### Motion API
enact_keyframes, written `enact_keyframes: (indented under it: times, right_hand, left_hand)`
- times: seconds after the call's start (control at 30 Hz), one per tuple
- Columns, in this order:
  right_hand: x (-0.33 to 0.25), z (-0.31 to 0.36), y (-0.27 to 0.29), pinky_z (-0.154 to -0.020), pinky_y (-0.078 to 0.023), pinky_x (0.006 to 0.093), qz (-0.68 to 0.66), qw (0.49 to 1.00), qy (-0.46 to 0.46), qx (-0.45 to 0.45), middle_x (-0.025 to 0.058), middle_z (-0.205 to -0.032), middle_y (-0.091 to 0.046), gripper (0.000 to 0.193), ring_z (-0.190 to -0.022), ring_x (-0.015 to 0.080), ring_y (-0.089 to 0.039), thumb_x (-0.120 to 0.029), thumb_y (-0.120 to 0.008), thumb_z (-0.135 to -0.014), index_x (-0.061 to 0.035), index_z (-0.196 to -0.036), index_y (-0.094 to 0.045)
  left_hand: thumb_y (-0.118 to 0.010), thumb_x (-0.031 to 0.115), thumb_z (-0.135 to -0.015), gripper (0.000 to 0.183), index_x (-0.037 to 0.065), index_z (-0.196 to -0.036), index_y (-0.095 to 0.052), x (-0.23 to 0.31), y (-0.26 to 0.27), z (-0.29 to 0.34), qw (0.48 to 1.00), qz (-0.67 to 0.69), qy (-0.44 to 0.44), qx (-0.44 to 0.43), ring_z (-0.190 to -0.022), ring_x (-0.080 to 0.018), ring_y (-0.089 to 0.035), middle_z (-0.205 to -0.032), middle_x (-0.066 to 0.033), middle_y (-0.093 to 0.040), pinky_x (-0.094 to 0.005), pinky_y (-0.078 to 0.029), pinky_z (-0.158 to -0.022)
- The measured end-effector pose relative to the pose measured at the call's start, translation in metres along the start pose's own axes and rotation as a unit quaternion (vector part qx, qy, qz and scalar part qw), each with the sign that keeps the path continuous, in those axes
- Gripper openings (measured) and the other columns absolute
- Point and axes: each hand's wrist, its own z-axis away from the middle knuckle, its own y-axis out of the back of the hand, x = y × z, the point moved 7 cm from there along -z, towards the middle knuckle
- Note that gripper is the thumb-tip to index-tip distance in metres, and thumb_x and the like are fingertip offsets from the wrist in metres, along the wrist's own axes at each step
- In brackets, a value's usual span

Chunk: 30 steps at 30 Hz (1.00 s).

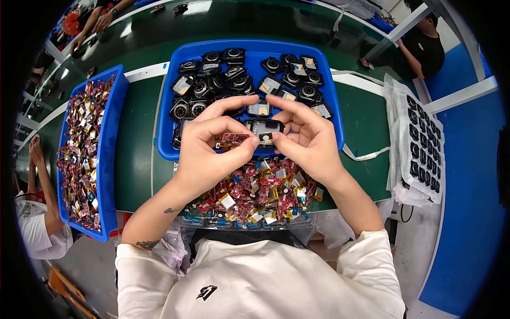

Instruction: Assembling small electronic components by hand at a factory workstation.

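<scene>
My left hand point(204, 151) pinches a small red circuit board point(234, 139) between thumb and bent fingers. Close beside it, my right hand point(313, 146) has its thumb and a finger on a small black part point(267, 136) with a pale round spot. Both thumb tips nearly meet there, and both index fingers reach forward. Just beyond the thumbs is an open black watch case point(264, 125) with a grey inside; I cannot tell whether a finger holds it. Below my hands lies a heap of red circuit boards with silver and yellow battery cells point(260, 194) in a clear tray point(276, 224).
A blue tray point(249, 44) of black watch cases stands ahead. On the left, another blue tray point(110, 175) holds more boards and batteries. A white sheet point(398, 138) carrying rows of black parts lies at right. Other people sit around the green bench point(135, 138).
</scene>
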Motion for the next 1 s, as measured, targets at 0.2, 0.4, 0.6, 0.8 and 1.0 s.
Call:
enact_keyframes:
  times: [0.2, 0.4, 0.6, 0.8, 1.0]
  right_hand:
    - [0.001, 0.002, -0.006, -0.065, -0.052, 0.0205, 0.091, 0.995, -0.009, -0.040, 0.0066, -0.097, -0.057, 0.027, -0.078, 0.0079, -0.060, 0.002, -0.057, -0.085, 0.0013, -0.111, -0.063]
    - [0.004, 0.005, -0.013, -0.068, -0.053, 0.0213, 0.053, 0.997, -0.002, -0.065, 0.0074, -0.107, -0.052, 0.028, -0.086, 0.0106, -0.060, 0.002, -0.060, -0.084, 0.0009, -0.112, -0.061]
    - [0.007, 0.004, -0.013, -0.075, -0.058, 0.0274, 0.047, 0.996, -0.017, -0.074, 0.0093, -0.114, -0.053, 0.028, -0.097, 0.0161, -0.059, 0.005, -0.059, -0.085, 0.0030, -0.113, -0.058]
    - [0.007, 0.004, -0.014, -0.069, -0.052, 0.0215, 0.026, 0.998, -0.021, -0.056, 0.0064, -0.106, -0.051, 0.028, -0.088, 0.0113, -0.059, 0.002, -0.061, -0.084, 0.0005, -0.112, -0.061]
    - [0.005, 0.005, -0.017, -0.072, -0.056, 0.0234, 0.014, 0.998, -0.017, -0.054, 0.0081, -0.107, -0.051, 0.026, -0.090, 0.0126, -0.060, 0.001, -0.059, -0.086, 0.0027, -0.112, -0.060]
  left_hand:
    - [-0.070, 0.002, -0.073, 0.005, -0.001, -0.076, -0.068, -0.003, -0.002, 0.001, 0.998, -0.057, 0.000, -0.011, -0.081, -0.0095, -0.064, -0.122, -0.0154, -0.059, -0.0196, -0.049, -0.067]
    - [-0.070, 0.003, -0.075, 0.007, -0.003, -0.076, -0.067, -0.009, 0.000, 0.003, 0.998, -0.043, 0.054, 0.005, -0.079, -0.0068, -0.062, -0.119, -0.0143, -0.061, -0.0198, -0.048, -0.065]
    - [-0.069, 0.004, -0.076, 0.008, -0.004, -0.076, -0.067, -0.014, -0.001, 0.003, 0.997, -0.040, 0.067, 0.004, -0.079, -0.0066, -0.061, -0.118, -0.0145, -0.062, -0.0194, -0.048, -0.064]
    - [-0.070, 0.006, -0.077, 0.010, -0.004, -0.077, -0.068, -0.016, 0.001, 0.002, 0.996, -0.032, 0.077, 0.006, -0.081, -0.0068, -0.062, -0.112, -0.0162, -0.065, -0.0199, -0.048, -0.066]
    - [-0.069, 0.006, -0.077, 0.010, -0.004, -0.077, -0.068, -0.015, 0.001, 0.003, 0.997, -0.036, 0.059, 0.015, -0.081, -0.0079, -0.062, -0.110, -0.0161, -0.066, -0.0209, -0.048, -0.066]
